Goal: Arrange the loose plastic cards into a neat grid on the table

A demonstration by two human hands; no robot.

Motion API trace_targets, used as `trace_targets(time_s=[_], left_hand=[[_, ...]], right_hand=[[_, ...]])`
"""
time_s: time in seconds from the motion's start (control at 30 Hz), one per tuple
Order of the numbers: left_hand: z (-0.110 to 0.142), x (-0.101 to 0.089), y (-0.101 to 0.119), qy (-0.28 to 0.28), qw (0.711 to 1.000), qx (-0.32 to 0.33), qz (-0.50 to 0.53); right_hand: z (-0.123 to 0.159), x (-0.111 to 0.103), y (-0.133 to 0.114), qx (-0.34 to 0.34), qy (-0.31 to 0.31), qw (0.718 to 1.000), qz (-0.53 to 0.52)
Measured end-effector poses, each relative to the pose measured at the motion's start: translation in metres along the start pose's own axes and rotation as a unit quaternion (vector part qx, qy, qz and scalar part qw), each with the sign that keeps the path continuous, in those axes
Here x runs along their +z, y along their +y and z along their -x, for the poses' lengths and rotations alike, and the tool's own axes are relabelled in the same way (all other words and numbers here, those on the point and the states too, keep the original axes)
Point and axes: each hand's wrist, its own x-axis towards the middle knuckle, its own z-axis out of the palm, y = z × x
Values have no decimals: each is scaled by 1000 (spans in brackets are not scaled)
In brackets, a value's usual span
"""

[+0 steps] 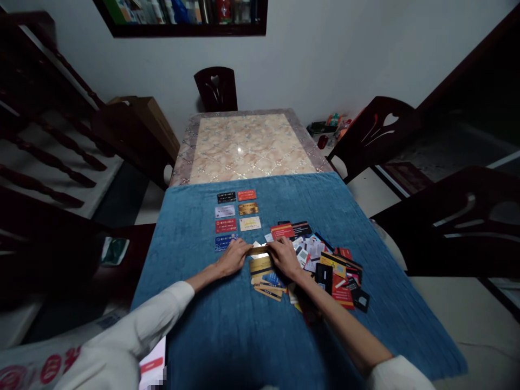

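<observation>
Just left of the loose card pile, the left hand and the right hand are both closed on opposite ends of one brownish card, whose long axis goes from hand to hand, neither being nearer.

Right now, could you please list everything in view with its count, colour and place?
Table: one, beige and grey, centre
Cloth: one, blue, table's near part
Laid-out cards: seven, mixed, two columns on cloth
Card pile: too overlapped to count, mixed, cloth's right
Gold cards: several, gold, pile's left edge
Held card: one visible, brown, beyond gold cards
Chairs: several, dark brown, around table
Cardboard box: one, brown, left floor
Railing: one, dark brown, far left
Green packet: one, green, left seat
Printed bag: one, pale, lower left
Wall niche: one, dark, top
Floor clutter: uncounted, mixed, back right
Sleeves: two, white, bottom
Left hand: one, bare, held card's left
Right hand: one, bare, held card's right
</observation>
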Motion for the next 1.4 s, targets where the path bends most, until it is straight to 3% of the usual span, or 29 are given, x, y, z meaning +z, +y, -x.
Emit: trace_targets(time_s=[0.6,1.4], left_hand=[[1,-1,2,-1,1000,-9,-13],[-6,-7,5,35,998,-49,37]], right_hand=[[-2,0,-1,8,1,1000,-5],[-7,-5,-2,-114,40,988,99]])
